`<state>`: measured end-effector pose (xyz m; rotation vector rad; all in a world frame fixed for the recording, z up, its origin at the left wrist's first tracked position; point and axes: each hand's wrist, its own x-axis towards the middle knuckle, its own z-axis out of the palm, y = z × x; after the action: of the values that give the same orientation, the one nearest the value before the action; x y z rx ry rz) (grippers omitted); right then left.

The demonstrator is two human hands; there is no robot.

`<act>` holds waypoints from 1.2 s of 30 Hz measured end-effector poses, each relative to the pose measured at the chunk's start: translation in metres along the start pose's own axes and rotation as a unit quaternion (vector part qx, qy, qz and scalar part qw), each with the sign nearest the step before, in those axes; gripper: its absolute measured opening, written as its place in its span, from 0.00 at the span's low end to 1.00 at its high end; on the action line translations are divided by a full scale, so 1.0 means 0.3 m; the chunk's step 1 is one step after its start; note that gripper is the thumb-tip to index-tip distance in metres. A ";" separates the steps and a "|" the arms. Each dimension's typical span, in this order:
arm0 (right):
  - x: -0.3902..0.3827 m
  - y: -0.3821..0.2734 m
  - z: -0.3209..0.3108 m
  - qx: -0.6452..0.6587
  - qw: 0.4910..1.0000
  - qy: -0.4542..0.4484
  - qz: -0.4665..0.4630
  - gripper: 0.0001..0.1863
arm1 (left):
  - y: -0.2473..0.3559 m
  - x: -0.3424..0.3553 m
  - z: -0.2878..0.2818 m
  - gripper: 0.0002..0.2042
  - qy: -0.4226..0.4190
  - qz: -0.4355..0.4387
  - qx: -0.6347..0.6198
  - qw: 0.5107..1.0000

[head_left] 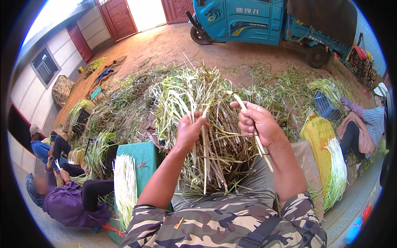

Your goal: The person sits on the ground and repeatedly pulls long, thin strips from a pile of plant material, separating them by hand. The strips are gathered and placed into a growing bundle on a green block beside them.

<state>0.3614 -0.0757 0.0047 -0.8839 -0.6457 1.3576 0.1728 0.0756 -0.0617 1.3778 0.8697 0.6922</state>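
Note:
My left hand (pixel 189 131) is closed around a pale plant stalk (pixel 205 161), whose lower end hangs over the heap in my lap. To the right, my right hand (pixel 261 122) grips another long stalk (pixel 261 149), pinched near its top between thumb and forefinger and slanting down past the palm. Dry brownish leaf strands stretch between the two hands. Beneath them, a large heap of stalks (pixel 223 155) with withered leaves and some yellow-green blades lies against my legs. Whether the two held stalks belong to one plant, I cannot tell.
Trimmed pale stems (pixel 125 186) lie on a green box (pixel 142 155) at my left. More stems (pixel 336 177) rest by a yellow sack (pixel 317 134) at right. People sit on both sides, one in purple (pixel 72 202). A blue crate (pixel 326 106) and blue three-wheeled truck (pixel 248 20) stand beyond.

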 end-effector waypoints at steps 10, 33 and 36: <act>-0.067 -0.122 0.173 -0.119 0.991 -0.054 0.023 0.18 | 0.055 0.199 0.059 0.14 -0.016 0.033 0.239 0.970; -0.367 -0.859 0.205 -0.244 0.897 -0.116 -0.351 0.25 | -0.047 0.262 -0.035 0.09 0.037 -0.013 0.088 0.995; -0.337 -0.860 0.230 -0.225 0.901 -0.154 -0.338 0.21 | -0.049 0.251 -0.045 0.13 0.020 0.012 0.081 0.996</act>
<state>0.4323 -0.1615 0.2679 -0.6980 -1.4079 0.7169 0.2001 0.1447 -0.0849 1.5251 0.9588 0.6815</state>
